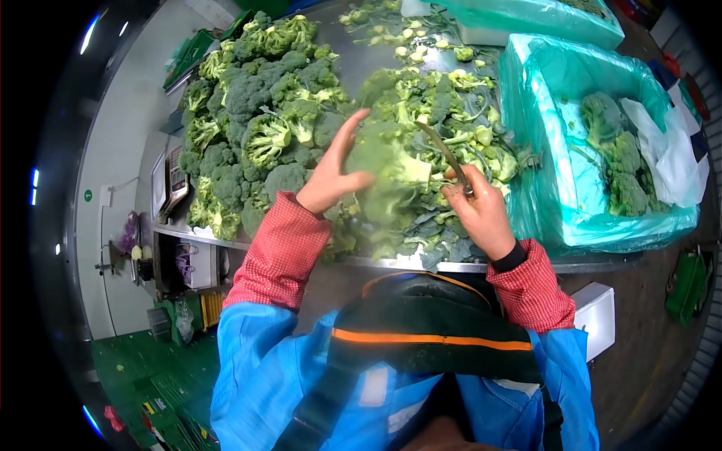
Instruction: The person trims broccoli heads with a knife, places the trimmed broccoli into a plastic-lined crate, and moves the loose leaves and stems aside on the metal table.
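My left hand (331,174) is over the metal table with thumb and fingers spread apart. Just right of it a broccoli head (387,164) is smeared by motion, its pale cut stem pointing right; the fingers are not closed round it. My right hand (483,214) grips a thin curved knife (445,147), whose blade points up and left toward the broccoli. Under and beyond the knife lies a pile of broccoli trimmings (470,135), with leaves and cut stem pieces. To the left of my left hand, a large heap of broccoli heads (248,101) covers the table.
On the right stands a box lined with green plastic (530,161), holding some broccoli (624,161) and a white plastic sheet (662,150). Another lined box (526,22) is behind it. A scale (171,184) sits at far left. A white box (598,319) is below the table edge.
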### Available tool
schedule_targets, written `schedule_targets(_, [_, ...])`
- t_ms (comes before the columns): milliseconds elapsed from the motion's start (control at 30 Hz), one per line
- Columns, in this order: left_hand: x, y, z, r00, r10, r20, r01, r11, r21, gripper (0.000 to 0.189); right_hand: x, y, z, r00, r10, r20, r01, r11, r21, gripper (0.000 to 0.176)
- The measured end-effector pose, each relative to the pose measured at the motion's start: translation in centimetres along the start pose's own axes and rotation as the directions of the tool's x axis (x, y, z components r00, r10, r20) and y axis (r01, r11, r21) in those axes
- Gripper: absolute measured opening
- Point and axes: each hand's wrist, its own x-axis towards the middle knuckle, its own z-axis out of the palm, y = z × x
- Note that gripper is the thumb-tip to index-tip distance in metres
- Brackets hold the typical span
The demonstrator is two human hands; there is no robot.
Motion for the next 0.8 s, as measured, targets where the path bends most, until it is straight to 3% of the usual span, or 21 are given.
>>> schedule_targets(133, [0.3,-1.5,1.8,0.987,-0.139,0.085,0.16,0.918,-0.362,0.094,0.7,-0.9,0.7,0.999,-0.032,0.014,0.03,0.991,0.133,0.051])
schedule_targets(267, [0.1,-0.5,3.3,0.974,-0.219,0.062,0.224,0.868,-0.443,0.091,1.1,0.7,0.9,0.996,0.092,-0.002,-0.088,0.959,0.27,0.045])
schedule_targets(300, [-0.2,-0.9,3.5,0.975,-0.204,0.088,0.222,0.872,-0.435,0.098,1.4,1.1,1.1,0.997,0.06,-0.049,-0.04,0.942,0.332,0.037])
schedule_targets(333, [-0.4,-1.3,3.6,0.975,-0.189,0.114,0.22,0.877,-0.428,0.105,1.2,1.2,1.0,0.988,0.147,-0.051,-0.114,0.908,0.403,0.036])
schedule_targets(400, [-0.6,-1.6,4.2,0.995,-0.042,0.088,0.064,0.962,-0.267,0.113,1.1,1.0,0.9,0.948,0.315,-0.034,-0.249,0.807,0.535,0.032])
schedule_targets(433, [-0.7,-1.6,4.4,0.996,-0.037,0.084,0.053,0.976,-0.21,0.12,1.2,1.3,0.8,0.944,0.329,-0.028,-0.251,0.77,0.587,0.029])
schedule_targets(500, [-1.0,-2.2,4.1,0.986,-0.059,0.156,0.099,0.96,-0.262,0.12,1.3,2.1,0.3,0.927,0.373,0.035,-0.304,0.695,0.652,0.027])
schedule_targets(567, [-1.6,0.6,4.4,0.939,-0.212,0.271,0.3,0.889,-0.345,0.121,1.7,3.0,-0.6,0.872,0.482,0.083,-0.374,0.548,0.748,0.027])
schedule_targets(633, [-1.2,0.9,4.6,0.975,-0.082,0.207,0.062,0.993,0.102,0.119,2.1,3.1,-1.2,0.82,0.544,0.18,-0.459,0.435,0.774,0.03])
schedule_targets(667, [-0.9,1.0,4.7,0.98,-0.006,0.198,-0.06,0.943,0.326,0.119,2.1,3.2,-1.3,0.788,0.573,0.225,-0.494,0.37,0.786,0.029])
schedule_targets(700, [-0.7,1.1,4.9,0.984,0.054,0.167,-0.115,0.918,0.38,0.115,2.0,3.4,-1.1,0.755,0.598,0.27,-0.537,0.328,0.777,0.029])
schedule_targets(800, [0.2,-0.6,5.8,0.981,0.117,0.155,-0.154,0.955,0.254,0.114,1.5,4.2,-0.3,0.697,0.616,0.367,-0.631,0.283,0.722,0.033])
